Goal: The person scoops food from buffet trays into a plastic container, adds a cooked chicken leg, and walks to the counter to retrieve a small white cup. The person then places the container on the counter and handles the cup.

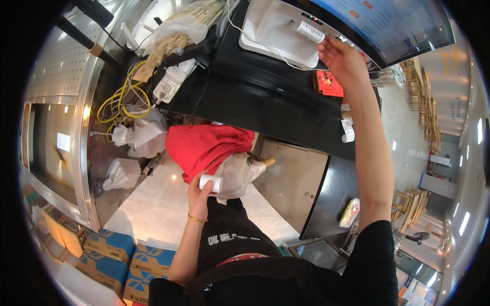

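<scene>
A small white roll of receipt paper is gripped in my left hand, its fingers wrapped round it low in front of my body. My right arm reaches far forward to the white point-of-sale machine. There a curled printed receipt hangs below the screen. My right hand has its fingers bent, the tips pressed together at the right end of that receipt. Some of the right fingers are hidden behind the thumb side.
The machine stands on a black counter with a red box and another curled receipt. Bundled skewers, a power strip and yellow cable lie left. Red cloth hangs underneath; cardboard boxes are stacked lower left.
</scene>
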`<state>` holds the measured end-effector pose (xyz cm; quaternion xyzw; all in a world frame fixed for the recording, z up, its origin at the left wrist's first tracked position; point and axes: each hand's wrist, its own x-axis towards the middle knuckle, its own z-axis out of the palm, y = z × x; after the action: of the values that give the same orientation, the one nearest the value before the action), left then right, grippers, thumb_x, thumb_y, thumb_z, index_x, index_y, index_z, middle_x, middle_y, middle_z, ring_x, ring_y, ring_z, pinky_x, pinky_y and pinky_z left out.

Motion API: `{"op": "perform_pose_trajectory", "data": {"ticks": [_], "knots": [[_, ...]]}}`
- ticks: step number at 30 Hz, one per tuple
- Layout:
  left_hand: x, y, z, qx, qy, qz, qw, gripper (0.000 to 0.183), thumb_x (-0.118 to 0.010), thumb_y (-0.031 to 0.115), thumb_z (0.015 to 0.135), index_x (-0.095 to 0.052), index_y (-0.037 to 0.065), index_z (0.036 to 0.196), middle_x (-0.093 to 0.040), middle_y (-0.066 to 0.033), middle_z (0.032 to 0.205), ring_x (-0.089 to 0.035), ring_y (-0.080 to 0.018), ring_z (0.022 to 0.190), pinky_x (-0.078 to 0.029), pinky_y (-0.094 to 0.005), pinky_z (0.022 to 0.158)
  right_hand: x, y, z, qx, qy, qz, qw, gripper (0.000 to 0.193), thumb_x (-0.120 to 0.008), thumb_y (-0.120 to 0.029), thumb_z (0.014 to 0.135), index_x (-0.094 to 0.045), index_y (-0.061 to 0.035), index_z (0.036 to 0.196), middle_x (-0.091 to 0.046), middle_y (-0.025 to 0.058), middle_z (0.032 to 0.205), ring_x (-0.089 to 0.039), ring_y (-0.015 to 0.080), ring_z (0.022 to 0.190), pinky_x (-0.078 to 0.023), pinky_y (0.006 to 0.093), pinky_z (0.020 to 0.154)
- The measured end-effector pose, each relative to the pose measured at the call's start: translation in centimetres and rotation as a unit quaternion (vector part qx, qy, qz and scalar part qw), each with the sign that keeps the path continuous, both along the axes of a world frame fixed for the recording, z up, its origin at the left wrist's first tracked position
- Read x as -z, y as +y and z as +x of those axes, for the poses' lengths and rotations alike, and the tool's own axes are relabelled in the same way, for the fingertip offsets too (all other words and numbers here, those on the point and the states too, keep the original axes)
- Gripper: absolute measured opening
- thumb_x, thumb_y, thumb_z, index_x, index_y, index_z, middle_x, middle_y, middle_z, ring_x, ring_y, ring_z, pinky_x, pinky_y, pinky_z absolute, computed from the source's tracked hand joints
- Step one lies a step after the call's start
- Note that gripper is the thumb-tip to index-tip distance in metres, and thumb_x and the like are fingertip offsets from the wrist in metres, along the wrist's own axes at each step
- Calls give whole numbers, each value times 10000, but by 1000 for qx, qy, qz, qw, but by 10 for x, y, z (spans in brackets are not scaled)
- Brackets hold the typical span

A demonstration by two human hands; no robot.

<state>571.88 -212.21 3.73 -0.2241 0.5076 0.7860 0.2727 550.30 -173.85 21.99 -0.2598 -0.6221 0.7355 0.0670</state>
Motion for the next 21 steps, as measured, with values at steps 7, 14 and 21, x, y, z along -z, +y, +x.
{"op": "perform_pose_trajectory", "data": {"ticks": [7, 14, 21], "knots": [[-2, -9, 1, -15, -10, 7, 1000, 395, -643, 125, 861, -522, 18, 1221, -602, -57, 1006, -597, -139, 882, -513, -275, 725, 10, 3, -1, 30, 51, -25, 998, 222, -506, -69, 908, -572, 95, 1043, -615, 143, 931, -616, 218, 849, -519, 317, 761], [-2, -11, 4, -22, -11, 8, 1000, 408, -649, 130, 857, -516, 13, 1225, -602, -59, 1010, -598, -139, 884, -510, -273, 738, 13, 2, 0, 14, 73, 1, 997, 258, -481, -49, 911, -571, 103, 1099, -631, 139, 966, -612, 196, 833, -521, 316, 758], [-4, -3, 4, -9, -7, 3, 1000, 414, -660, 138, 855, -522, 27, 1229, -600, -51, 1006, -594, -134, 879, -510, -270, 735, 30, -19, 24, -83, 27, 496, 864, 447, -530, -8, 858, -554, -189, 1266, -620, 64, 936, -606, 153, 774, -503, 313, 700]]}}
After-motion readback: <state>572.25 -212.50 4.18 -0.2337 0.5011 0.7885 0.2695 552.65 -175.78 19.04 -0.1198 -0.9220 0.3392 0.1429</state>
